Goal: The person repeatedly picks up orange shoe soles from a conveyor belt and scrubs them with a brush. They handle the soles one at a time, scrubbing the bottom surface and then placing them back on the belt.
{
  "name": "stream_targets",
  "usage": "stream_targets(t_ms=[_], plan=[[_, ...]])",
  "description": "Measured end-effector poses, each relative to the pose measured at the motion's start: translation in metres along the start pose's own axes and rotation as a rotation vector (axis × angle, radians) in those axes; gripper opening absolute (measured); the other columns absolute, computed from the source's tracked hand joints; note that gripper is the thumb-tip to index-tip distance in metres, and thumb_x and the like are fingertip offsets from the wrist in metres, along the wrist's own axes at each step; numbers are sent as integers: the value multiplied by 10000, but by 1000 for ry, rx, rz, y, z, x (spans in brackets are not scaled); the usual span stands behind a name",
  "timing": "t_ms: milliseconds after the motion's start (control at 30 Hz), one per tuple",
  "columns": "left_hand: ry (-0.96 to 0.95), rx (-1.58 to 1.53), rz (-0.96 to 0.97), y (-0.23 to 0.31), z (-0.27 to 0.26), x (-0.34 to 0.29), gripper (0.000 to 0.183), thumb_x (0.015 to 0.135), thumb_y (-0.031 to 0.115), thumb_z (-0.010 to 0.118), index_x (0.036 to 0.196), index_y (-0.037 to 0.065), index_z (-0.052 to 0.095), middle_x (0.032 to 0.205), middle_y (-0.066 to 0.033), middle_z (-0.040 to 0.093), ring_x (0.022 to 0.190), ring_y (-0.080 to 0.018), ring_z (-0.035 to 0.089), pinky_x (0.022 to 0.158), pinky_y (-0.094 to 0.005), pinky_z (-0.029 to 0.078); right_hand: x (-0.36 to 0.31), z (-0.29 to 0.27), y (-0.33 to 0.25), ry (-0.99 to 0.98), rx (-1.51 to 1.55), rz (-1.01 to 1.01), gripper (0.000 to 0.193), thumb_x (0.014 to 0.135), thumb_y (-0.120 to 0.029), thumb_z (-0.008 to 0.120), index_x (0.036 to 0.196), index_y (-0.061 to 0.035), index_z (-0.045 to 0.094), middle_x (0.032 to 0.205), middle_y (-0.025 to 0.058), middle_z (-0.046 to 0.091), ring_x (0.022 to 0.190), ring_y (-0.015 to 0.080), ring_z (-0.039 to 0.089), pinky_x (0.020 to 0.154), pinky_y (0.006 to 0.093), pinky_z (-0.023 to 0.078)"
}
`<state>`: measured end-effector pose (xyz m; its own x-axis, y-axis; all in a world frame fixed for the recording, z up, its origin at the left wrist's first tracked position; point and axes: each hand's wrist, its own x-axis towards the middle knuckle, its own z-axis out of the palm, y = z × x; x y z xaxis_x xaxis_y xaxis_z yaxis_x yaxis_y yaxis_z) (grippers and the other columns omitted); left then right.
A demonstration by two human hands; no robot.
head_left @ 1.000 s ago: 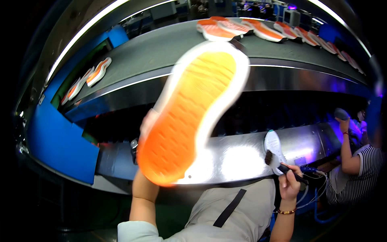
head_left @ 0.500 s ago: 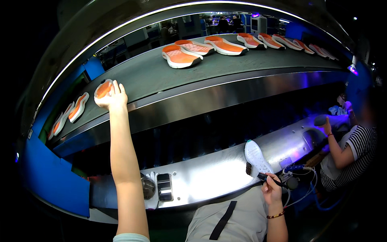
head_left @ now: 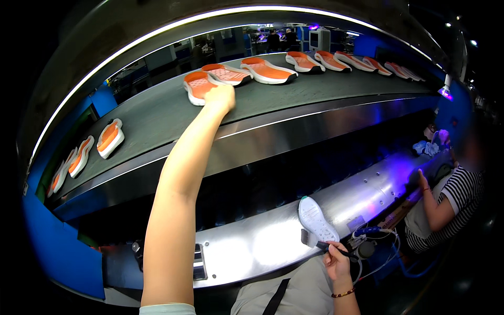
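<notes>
My left hand (head_left: 221, 96) reaches over the conveyor belt, its fingers closed on the near right end of an orange and white shoe sole (head_left: 195, 84). That end of the sole is hidden under the hand. My right hand (head_left: 336, 257) grips a brush (head_left: 315, 240) by its black handle; its flat bristle head is beside a white sole (head_left: 315, 216). The white sole lies on the metal ledge with a teal tip at its far end. Behind the gripped sole rests another orange and white sole (head_left: 226, 74).
More soles stand in a row along the belt (head_left: 157, 113) to the right, with several at its left end. A phone (head_left: 199, 262) lies on the metal ledge (head_left: 252, 252), partly behind my left forearm. At right, a co-worker in a striped sleeve (head_left: 470, 184) holds a dark piece.
My left hand has let go of a sole at the belt's left and moved right to another one. The view has shifted. My right hand still holds the brush by the white sole.
</notes>
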<state>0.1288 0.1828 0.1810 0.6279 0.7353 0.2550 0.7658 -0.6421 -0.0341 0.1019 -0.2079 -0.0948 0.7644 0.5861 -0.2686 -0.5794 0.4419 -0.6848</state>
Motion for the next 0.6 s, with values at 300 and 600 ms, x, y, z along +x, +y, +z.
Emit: stream_targets(t_ms=[300,600], plan=[[89,-61,-193,-53,35,65,333,786,83,401,1109,65,480,1185,-123,427,1093,-276,413,853,-625,224,3,-29,3,148,-10,37,105,764,-53,501,861,-27,529,557,22,488,437,114,450,405,231,338],[287,-7,508,-29,34,51,307,630,-27,486,916,49,570,909,-166,565,892,-274,533,767,-356,419,2,-22,10,121,72,86,127,743,-26,513,867,2,520,709,90,544,463,124,460,426,224,350]])
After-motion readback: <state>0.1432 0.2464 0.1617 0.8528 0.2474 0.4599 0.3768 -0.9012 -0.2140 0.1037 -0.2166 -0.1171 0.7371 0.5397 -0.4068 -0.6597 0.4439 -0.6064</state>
